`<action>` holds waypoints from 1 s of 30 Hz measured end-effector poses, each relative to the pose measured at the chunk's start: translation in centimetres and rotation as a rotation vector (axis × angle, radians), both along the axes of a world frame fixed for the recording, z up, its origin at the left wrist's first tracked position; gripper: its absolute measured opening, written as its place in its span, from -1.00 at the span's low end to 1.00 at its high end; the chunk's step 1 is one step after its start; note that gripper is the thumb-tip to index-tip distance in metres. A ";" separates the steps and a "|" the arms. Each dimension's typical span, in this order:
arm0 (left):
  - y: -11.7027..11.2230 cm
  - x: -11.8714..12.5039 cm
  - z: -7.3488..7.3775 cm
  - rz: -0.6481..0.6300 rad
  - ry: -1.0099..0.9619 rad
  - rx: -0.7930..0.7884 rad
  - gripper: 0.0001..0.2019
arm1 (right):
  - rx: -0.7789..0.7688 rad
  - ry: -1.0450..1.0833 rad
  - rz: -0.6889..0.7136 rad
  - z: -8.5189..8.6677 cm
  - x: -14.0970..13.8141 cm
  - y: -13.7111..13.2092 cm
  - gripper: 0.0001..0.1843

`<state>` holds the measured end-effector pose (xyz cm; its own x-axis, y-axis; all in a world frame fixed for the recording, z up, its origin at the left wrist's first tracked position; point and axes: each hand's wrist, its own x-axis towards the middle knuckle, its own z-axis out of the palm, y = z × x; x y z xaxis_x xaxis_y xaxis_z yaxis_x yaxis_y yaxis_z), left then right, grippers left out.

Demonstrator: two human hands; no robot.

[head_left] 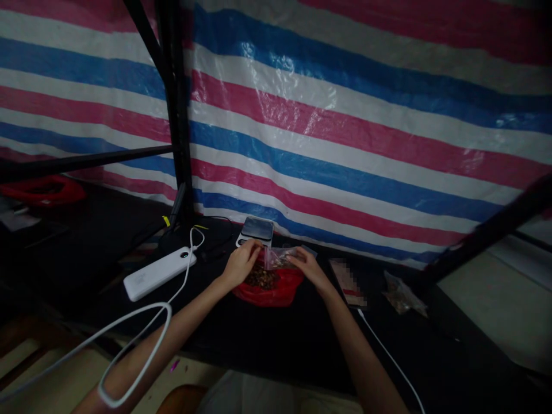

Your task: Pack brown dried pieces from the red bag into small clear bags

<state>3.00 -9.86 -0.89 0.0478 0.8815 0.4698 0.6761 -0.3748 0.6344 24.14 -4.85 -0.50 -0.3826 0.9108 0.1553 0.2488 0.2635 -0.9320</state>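
Observation:
On the dark table both my hands meet over a red plastic bag (276, 292) that lies open with dark brown bits heaped in it. Between them is a small clear plastic bag (281, 257) with some of the brown bits inside. My left hand (241, 263) curls its fingers onto the left edge of that clear bag. Its right edge is pinched in my right hand (307, 265). A small digital scale (256, 230) stands just behind my hands, against the striped tarp.
A white power bank (158, 273) with a white cable (142, 328) lies to the left. A card or packet (347, 282) and another clear bag of bits (401, 296) lie to the right. A black pole (176, 109) rises behind. A red object (43, 190) sits far left.

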 end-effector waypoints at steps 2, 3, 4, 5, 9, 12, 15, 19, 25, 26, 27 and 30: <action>0.2 -0.5 0.3 0.008 -0.032 0.040 -0.77 | 0.134 -0.185 0.054 0.7 -0.5 0.9 -0.71; 0.2 -0.6 0.6 -0.014 -0.019 0.049 -0.76 | 0.189 -0.266 0.096 1.1 -0.8 1.1 -0.71; 0.3 -0.7 1.0 -0.053 0.012 0.052 -0.73 | 0.236 -0.327 0.138 1.6 -1.1 1.2 -0.72; 0.3 -0.7 1.4 -0.100 0.052 0.053 -0.70 | 0.279 -0.366 0.170 2.0 -1.5 1.1 -0.73; 0.7 -0.5 2.3 -0.217 0.175 0.041 -0.73 | 0.400 -0.401 0.200 3.0 -2.9 0.6 -0.75; 0.9 -0.7 1.8 -0.178 0.195 0.009 -0.80 | 0.403 -0.388 0.202 2.5 -3.2 0.6 -0.76; 0.9 -1.0 1.3 -0.122 0.198 -0.010 -0.81 | 0.390 -0.349 0.178 1.9 -3.0 0.7 -0.81; 0.7 -1.4 1.2 -0.098 0.183 -0.010 -0.79 | 0.403 -0.270 0.153 1.5 -2.7 0.6 -0.87; 0.8 -1.7 1.5 -0.060 0.059 -0.053 -0.78 | 0.381 -0.118 0.040 0.9 -2.9 0.3 -0.83; 0.8 -1.6 1.5 -0.075 0.004 -0.065 -0.77 | 0.372 -0.095 0.023 0.7 -3.0 0.3 -0.82; 0.8 -1.6 1.5 -0.099 -0.050 -0.078 -0.77 | 0.364 -0.076 0.005 0.6 -3.0 0.3 -0.82; 0.6 -1.5 1.1 -0.143 -0.098 -0.103 -0.72 | 0.359 -0.052 -0.027 0.3 -3.2 0.1 -0.81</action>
